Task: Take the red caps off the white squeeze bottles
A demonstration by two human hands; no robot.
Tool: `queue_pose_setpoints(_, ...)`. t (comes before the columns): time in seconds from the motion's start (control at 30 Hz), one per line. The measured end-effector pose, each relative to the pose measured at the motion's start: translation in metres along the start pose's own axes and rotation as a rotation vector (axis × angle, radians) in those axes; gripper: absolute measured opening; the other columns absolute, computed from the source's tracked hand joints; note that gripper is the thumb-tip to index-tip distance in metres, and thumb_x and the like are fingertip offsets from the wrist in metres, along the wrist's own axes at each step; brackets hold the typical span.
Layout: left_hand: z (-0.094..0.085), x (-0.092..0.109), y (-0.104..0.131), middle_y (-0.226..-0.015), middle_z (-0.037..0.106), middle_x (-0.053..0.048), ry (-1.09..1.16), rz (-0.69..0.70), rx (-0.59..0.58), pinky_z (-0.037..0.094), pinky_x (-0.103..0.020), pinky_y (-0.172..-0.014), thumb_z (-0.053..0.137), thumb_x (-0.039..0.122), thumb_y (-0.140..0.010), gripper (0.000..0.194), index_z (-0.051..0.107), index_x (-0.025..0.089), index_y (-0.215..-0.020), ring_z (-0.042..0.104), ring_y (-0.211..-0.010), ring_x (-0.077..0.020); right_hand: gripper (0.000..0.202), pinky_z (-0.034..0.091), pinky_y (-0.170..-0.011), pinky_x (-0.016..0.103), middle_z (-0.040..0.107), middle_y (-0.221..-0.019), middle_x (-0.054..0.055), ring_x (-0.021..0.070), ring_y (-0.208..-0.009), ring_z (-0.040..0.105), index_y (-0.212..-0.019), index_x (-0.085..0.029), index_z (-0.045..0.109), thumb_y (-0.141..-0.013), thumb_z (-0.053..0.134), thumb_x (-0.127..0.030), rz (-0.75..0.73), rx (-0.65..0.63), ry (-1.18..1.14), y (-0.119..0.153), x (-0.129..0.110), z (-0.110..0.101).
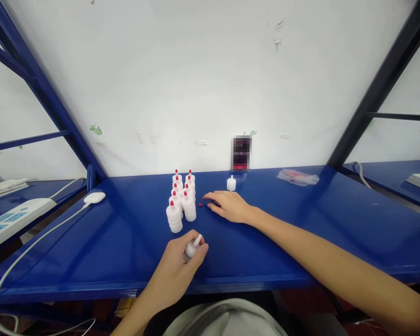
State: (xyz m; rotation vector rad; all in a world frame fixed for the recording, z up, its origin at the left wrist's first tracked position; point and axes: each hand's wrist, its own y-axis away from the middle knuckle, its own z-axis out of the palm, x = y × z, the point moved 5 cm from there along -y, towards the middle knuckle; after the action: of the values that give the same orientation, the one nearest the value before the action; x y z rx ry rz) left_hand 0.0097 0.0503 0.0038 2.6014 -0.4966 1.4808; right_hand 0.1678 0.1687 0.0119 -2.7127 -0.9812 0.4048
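My left hand [177,263] is wrapped round a white squeeze bottle [193,247] near the table's front edge; its bare white nozzle points up between thumb and fingers. Over the middle of the table, my right hand [229,205] reaches leftward with fingers apart and nothing visible in them. A small red cap [200,205] lies on the table just left of its fingertips. Left of that cap stand several white bottles with red tips [175,219], upright in two rows. One white nozzle-topped piece without a red cap [231,184] stands beyond my right hand.
A clear plastic bag with red bits [297,177] lies at the back right of the blue table [283,200]. At the left are a white device with a cable [94,198] and a power strip [17,217]. A pixelated dark object [241,153] leans at the wall.
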Motion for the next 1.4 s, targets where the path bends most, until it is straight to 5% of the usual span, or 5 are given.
queue_pose_setpoints(0.33,0.001,-0.001,-0.001,-0.065,0.034,0.005,-0.006,0.001,-0.012,0.026,-0.021,-0.053,0.046,0.044,-0.095,0.032,0.047,0.019,-0.076,0.028,-0.060,-0.0099,0.023,0.037,-0.061,0.027,0.066,-0.097,0.004,0.0176,-0.081,0.063,-0.107,-0.025,0.069,-0.097,0.050,-0.034,-0.053,-0.002,0.017,-0.012,-0.021,0.013)
queue_pose_setpoints(0.63,0.002,0.000,0.001,-0.065,0.034,0.005,0.007,0.008,-0.036,0.026,-0.021,-0.053,0.045,0.043,-0.096,0.031,0.047,0.019,-0.078,0.027,-0.060,-0.0097,0.015,0.038,-0.065,0.028,0.072,-0.089,0.005,0.0182,-0.077,0.063,-0.094,-0.020,0.069,-0.091,0.055,-0.021,0.073,0.081,0.034,-0.005,0.019,-0.015)
queue_pose_setpoints(0.93,0.002,0.000,0.001,-0.065,0.035,0.006,-0.024,0.003,-0.037,0.026,-0.021,-0.053,0.045,0.042,-0.095,0.030,0.047,0.018,-0.078,0.029,-0.059,-0.0092,0.026,0.042,-0.070,0.026,0.066,-0.098,0.009,0.0166,-0.081,0.062,-0.103,-0.016,0.071,-0.094,0.047,-0.017,-0.098,-0.025,0.072,-0.005,0.013,-0.006)
queue_pose_setpoints(1.4,0.002,0.001,0.001,-0.065,0.036,0.006,-0.032,0.015,-0.039,0.027,-0.021,-0.053,0.045,0.043,-0.096,0.030,0.047,0.018,-0.078,0.029,-0.060,-0.0094,0.029,0.039,-0.068,0.026,0.065,-0.099,0.007,0.0157,-0.080,0.060,-0.112,-0.018,0.068,-0.090,0.050,-0.014,-0.070,-0.012,0.058,-0.006,0.012,-0.003)
